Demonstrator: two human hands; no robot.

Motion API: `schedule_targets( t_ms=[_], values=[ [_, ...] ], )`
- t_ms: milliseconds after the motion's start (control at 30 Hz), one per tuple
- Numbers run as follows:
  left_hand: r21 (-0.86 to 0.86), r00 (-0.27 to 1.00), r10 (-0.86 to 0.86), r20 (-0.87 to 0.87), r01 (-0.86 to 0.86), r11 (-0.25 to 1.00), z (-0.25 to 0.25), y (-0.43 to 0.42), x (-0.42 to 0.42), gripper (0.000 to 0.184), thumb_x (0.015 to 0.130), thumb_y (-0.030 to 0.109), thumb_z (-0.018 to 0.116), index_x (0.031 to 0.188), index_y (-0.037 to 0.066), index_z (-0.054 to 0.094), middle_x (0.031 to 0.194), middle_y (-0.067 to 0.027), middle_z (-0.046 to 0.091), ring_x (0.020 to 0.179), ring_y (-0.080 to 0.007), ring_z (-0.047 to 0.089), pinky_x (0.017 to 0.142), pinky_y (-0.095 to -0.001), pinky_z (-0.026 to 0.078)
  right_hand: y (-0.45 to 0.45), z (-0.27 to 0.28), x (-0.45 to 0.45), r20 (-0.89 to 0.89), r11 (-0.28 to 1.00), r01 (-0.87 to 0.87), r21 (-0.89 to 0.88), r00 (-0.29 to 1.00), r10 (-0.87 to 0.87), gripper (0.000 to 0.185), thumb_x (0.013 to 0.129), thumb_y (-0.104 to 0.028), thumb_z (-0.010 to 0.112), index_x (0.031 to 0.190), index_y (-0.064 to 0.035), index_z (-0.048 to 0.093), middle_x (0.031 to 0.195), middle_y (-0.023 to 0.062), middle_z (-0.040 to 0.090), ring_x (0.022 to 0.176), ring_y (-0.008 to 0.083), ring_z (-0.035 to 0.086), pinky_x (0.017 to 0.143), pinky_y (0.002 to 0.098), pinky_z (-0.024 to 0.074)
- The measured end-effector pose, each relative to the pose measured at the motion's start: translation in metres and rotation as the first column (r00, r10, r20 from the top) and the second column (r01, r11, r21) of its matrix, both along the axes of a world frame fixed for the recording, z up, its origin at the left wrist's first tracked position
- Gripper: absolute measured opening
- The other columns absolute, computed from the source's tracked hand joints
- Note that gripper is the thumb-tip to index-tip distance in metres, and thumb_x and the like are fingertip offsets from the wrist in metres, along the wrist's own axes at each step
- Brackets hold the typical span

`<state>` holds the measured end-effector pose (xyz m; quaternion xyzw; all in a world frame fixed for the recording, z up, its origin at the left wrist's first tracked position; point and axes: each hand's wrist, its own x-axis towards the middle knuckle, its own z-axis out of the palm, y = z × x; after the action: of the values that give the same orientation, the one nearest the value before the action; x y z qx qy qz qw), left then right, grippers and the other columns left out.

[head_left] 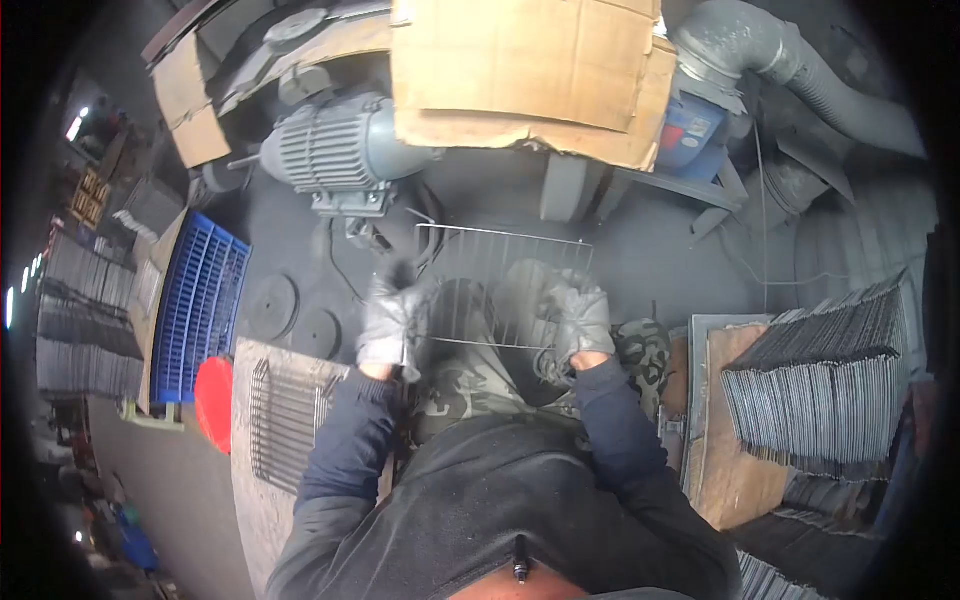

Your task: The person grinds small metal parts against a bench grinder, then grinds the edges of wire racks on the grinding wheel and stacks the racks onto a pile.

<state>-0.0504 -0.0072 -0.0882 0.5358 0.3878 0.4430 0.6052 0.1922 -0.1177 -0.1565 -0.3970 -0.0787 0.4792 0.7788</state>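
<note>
A rectangular wire rack [505, 234] with thin parallel bars is held up over my lap, in front of the camouflage trousers. My left hand [394, 322], in a grey work glove, is closed around its left side. On the opposite side my right hand [582, 318], gloved alike, grips the rack's right edge. The fingertips of both hands are partly hidden or blurred. Beside my left forearm, more wire racks [285, 425] lie on a wooden board [255, 510].
Ahead stand an electric motor [325, 145] and a cardboard sheet [525, 70] over machinery. A large duct [745, 45] runs at the upper right. Tall stacked racks [815, 405] rise on my right. A blue plastic crate [200, 310] and a red round object [213, 403] are left.
</note>
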Motion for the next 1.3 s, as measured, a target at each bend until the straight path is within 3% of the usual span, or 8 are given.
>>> schedule_targets(
  t_ms=[100,133,367,567,733,867,1033,1300],
  values=[
    [-0.114,0.930,-0.174,-0.325,0.144,0.983,-0.072,0.019,0.046,0.045,0.093,0.017,0.078,0.132,-0.001,0.061,0.108,-0.0063,0.071,0.104,-0.0171,0.067,0.087,-0.0315,0.055,-0.008,-0.028,0.041,0.098,0.973,0.037,-0.229,0.995,-0.015,0.027,0.090,-0.002,0.074,0.114,-0.0090,0.062,0.086,0.0081,0.065,0.064,0.0192,0.065,0.055,0.0339,0.0561],
    [-0.388,0.967,-0.227,0.116,0.255,0.886,-0.081,0.023,0.063,0.028,0.095,0.015,0.074,0.117,-0.001,0.067,0.102,-0.0055,0.072,0.096,-0.0139,0.067,0.081,-0.0276,0.054,-0.009,-0.023,0.053,0.179,0.954,0.066,-0.293,0.984,-0.013,0.028,0.090,-0.002,0.074,0.114,-0.0085,0.062,0.085,0.0078,0.065,0.064,0.0193,0.065,0.055,0.0338,0.0559],
    [-0.234,0.861,-0.509,-0.003,0.494,0.837,-0.179,0.037,0.149,0.017,0.095,0.013,0.070,0.108,0.002,0.071,0.097,-0.0045,0.072,0.084,-0.0162,0.069,0.072,-0.0297,0.056,-0.039,-0.062,0.152,0.564,0.847,0.284,-0.449,0.826,0.022,0.029,0.086,-0.009,0.081,0.109,-0.0041,0.063,0.091,0.0076,0.068,0.067,0.0175,0.065,0.058,0.0329,0.0532],
    [0.167,0.738,-0.183,-0.650,0.374,0.912,-0.156,0.052,0.103,0.030,0.103,0.032,0.058,0.102,0.006,0.072,0.089,-0.0094,0.070,0.078,-0.0258,0.068,0.070,-0.0371,0.055,0.017,-0.012,0.088,0.268,0.930,0.127,-0.345,0.963,-0.032,0.016,0.089,-0.017,0.077,0.092,-0.0046,0.067,0.082,0.0040,0.067,0.066,0.0136,0.062,0.060,0.0295,0.0512],
    [0.026,0.842,-0.251,-0.478,0.299,0.954,-0.158,0.089,0.043,0.028,0.097,0.031,0.068,0.100,0.003,0.070,0.082,-0.0101,0.073,0.070,-0.0266,0.070,0.062,-0.0403,0.053,0.052,-0.045,0.052,0.148,0.914,-0.115,-0.389,0.972,0.185,0.012,0.090,-0.009,0.074,0.096,-0.0042,0.066,0.081,0.0034,0.065,0.064,0.0143,0.060,0.058,0.0310,0.0501],
    [0.248,0.628,-0.207,-0.750,0.556,0.793,-0.164,0.070,0.101,0.012,0.092,0.014,0.060,0.091,0.010,0.072,0.091,-0.0117,0.071,0.088,-0.0276,0.070,0.076,-0.0408,0.054,0.010,-0.035,0.086,0.501,0.883,0.249,-0.397,0.865,-0.018,0.022,0.091,-0.016,0.077,0.106,-0.0033,0.067,0.089,0.0054,0.070,0.072,0.0155,0.066,0.064,0.0313,0.0551],
    [0.208,0.818,-0.346,-0.460,0.478,0.854,-0.156,0.041,0.142,0.017,0.092,0.018,0.063,0.098,0.008,0.074,0.096,-0.0114,0.073,0.096,-0.0253,0.069,0.081,-0.0363,0.055,-0.021,-0.024,0.114,0.478,0.780,0.351,-0.518,0.875,-0.077,0.014,0.091,-0.010,0.072,0.101,-0.0018,0.066,0.086,0.0020,0.065,0.074,0.0153,0.064,0.066,0.0293,0.0522],
    [0.041,0.686,-0.283,-0.671,0.415,0.909,-0.155,0.091,0.054,0.021,0.096,0.026,0.065,0.103,0.007,0.071,0.091,-0.0115,0.075,0.080,-0.0285,0.072,0.069,-0.0393,0.056,0.052,-0.056,0.058,0.356,0.885,-0.020,-0.465,0.911,0.207,0.025,0.089,-0.013,0.075,0.110,-0.0015,0.067,0.090,0.0053,0.072,0.073,0.0139,0.068,0.062,0.0282,0.0530]
  ],
)
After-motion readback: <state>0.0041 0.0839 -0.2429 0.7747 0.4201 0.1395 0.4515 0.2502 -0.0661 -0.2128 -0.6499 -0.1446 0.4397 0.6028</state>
